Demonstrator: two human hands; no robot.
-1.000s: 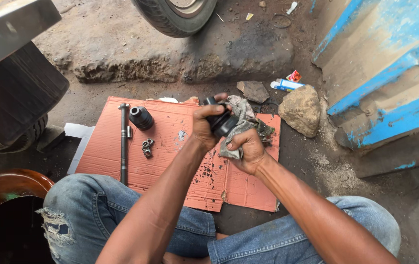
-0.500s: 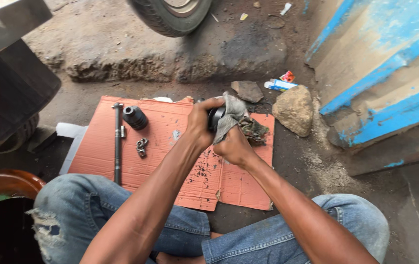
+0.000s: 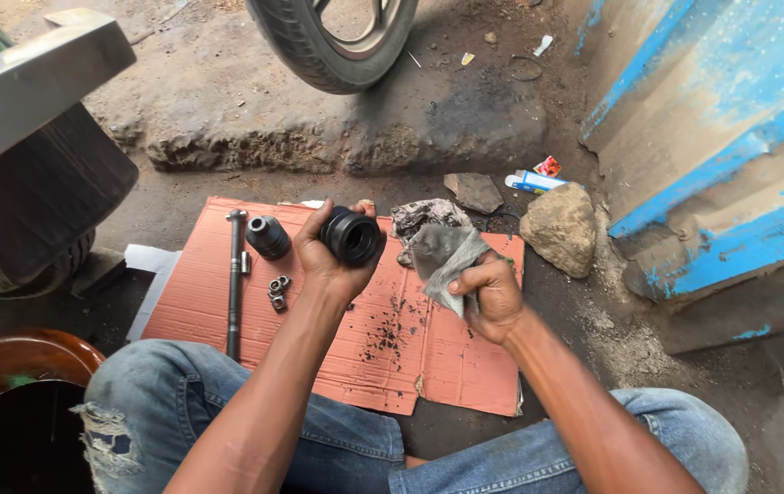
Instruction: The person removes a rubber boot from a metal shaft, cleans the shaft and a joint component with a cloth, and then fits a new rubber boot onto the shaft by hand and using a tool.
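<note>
My left hand (image 3: 326,261) grips a black round cup-shaped metal part (image 3: 352,237), its open end turned toward me, above a sheet of reddish cardboard (image 3: 337,311). Beside it, my right hand (image 3: 492,297) holds a dirty grey rag (image 3: 442,256) bunched up, apart from the part. More crumpled rag (image 3: 424,217) lies on the cardboard behind. On the cardboard to the left lie a long metal shaft (image 3: 234,279), a black rubber boot (image 3: 269,237) and small metal clips (image 3: 277,292). Dark specks of dirt (image 3: 387,334) are scattered under my hands.
I sit on the ground with my jeans-clad knees (image 3: 163,402) at the cardboard's near edge. A tyre (image 3: 337,46) stands ahead, a rock (image 3: 561,229) and a flat stone (image 3: 474,190) at right, a blue metal panel (image 3: 730,137) far right, a dark vehicle part (image 3: 35,183) left.
My hands have come apart: the rag in my right hand has drawn away from the black part, which my left hand now holds bare with its open end showing.
</note>
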